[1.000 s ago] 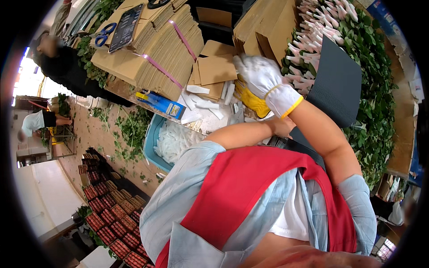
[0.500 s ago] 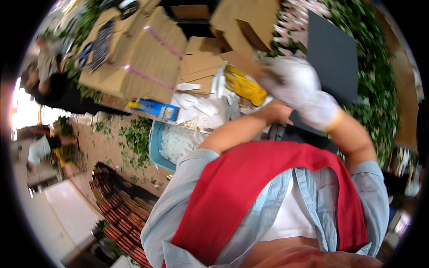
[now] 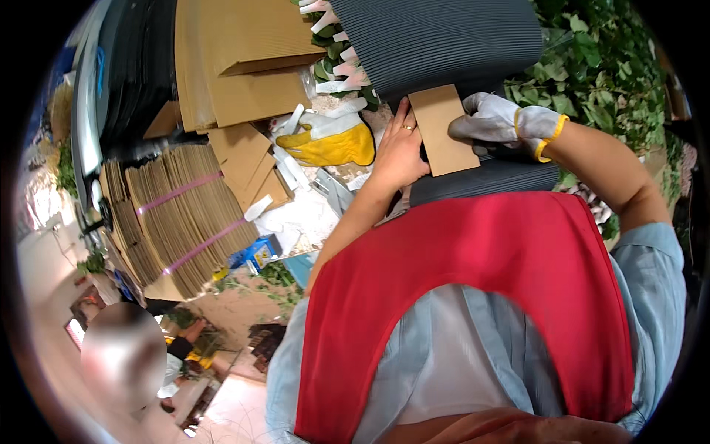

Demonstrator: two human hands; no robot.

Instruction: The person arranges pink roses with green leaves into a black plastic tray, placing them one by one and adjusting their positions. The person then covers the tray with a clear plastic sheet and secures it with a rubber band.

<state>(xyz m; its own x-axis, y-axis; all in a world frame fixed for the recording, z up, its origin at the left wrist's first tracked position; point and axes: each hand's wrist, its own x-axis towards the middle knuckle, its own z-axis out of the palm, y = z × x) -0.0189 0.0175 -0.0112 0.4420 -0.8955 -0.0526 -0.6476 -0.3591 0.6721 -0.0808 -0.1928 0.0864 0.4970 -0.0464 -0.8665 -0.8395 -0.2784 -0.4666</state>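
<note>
A tan cardboard piece (image 3: 445,132) lies across the dark gap between two parts of a black ribbed sheet (image 3: 444,44). My bare left hand (image 3: 399,152), with a ring on one finger, rests along the cardboard's left edge. Its fingers stretch toward the upper part of the sheet, and the thumb points at the cardboard. On the other side, my right hand (image 3: 492,122) wears a grey-white glove with a yellow-trimmed cuff. Its curled fingers grip the cardboard's right edge; the glove hides part of that edge. What lies beneath the cardboard is hidden.
Left of my hands lie a yellow-and-white glove (image 3: 329,140), a metal stapler-like tool (image 3: 333,191) and white strips. A strapped stack of cardboard (image 3: 177,214) and a blue box (image 3: 260,253) stand farther left. Leafy stems (image 3: 584,66) fill the right side. People are at the lower left.
The view has shifted. My gloved right hand, blurred before, now grips the cardboard piece over the black sheet. My left hand has come out from beneath it to the cardboard's left edge.
</note>
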